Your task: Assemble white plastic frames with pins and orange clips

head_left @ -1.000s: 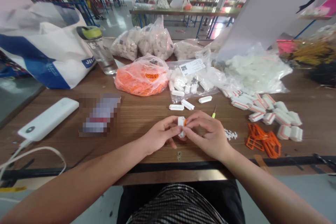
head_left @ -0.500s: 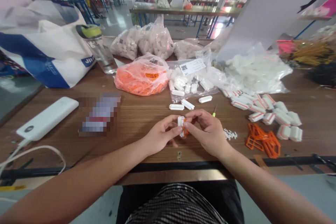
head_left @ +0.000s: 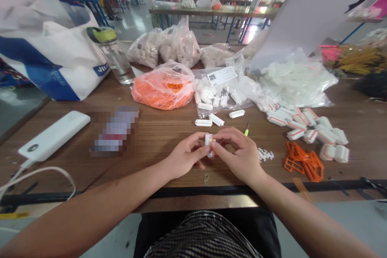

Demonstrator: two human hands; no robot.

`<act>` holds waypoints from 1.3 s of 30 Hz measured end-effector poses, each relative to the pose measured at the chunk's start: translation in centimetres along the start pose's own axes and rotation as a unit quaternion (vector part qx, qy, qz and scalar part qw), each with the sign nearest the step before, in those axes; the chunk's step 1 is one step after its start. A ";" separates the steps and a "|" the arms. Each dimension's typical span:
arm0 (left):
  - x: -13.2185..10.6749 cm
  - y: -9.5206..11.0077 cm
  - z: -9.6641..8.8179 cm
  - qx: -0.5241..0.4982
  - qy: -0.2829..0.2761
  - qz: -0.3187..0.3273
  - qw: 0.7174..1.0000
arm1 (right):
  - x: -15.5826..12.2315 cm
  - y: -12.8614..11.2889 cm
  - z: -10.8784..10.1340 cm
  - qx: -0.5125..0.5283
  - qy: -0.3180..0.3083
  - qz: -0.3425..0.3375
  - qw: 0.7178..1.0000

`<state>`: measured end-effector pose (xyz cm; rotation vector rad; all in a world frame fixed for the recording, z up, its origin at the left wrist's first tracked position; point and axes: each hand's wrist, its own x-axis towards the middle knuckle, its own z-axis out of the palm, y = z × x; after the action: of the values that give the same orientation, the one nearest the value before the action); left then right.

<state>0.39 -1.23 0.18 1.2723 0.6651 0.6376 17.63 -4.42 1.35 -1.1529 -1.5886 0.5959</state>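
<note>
My left hand pinches a small white plastic housing above the wooden table near its front edge. My right hand meets it from the right, its fingertips closed on an orange clip that sits against the housing. Both hands touch at the piece. Loose orange clips lie to the right, next to a row of finished white-and-orange pieces. Three bare white housings lie just beyond my hands, beside a small green-tipped tool.
A bag of orange clips, bags of white parts and clear bags fill the table's back. A water bottle and a blue-and-white bag stand back left. A white power bank with its cable lies left. Tiny white bits sit right of my hand.
My right hand's fingers have closed back down over the orange clip, pressing it closer against the white housing. The left hand has hardly moved.
</note>
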 end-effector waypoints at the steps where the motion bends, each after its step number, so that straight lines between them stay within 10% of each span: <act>1: 0.0 0.0 0.0 -0.001 0.002 0.001 1.000 | -0.1 0.0 0.0 -0.007 0.003 -0.007 1.000; 9: 0.0 0.1 0.0 0.007 0.014 -0.006 1.000 | -0.3 0.1 0.3 -0.066 0.020 -0.104 0.992; 16: 0.0 0.4 -0.1 0.014 0.023 -0.010 1.000 | -0.2 0.2 0.1 -0.041 -0.007 -0.017 0.999; 39: 0.1 0.7 0.5 -0.027 0.100 -0.050 0.993 | -0.4 -0.2 0.2 -0.038 0.003 -0.030 0.999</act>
<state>0.84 -1.34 0.91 1.1263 0.8664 0.7019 17.36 -4.79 1.26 -1.1576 -1.6480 0.4955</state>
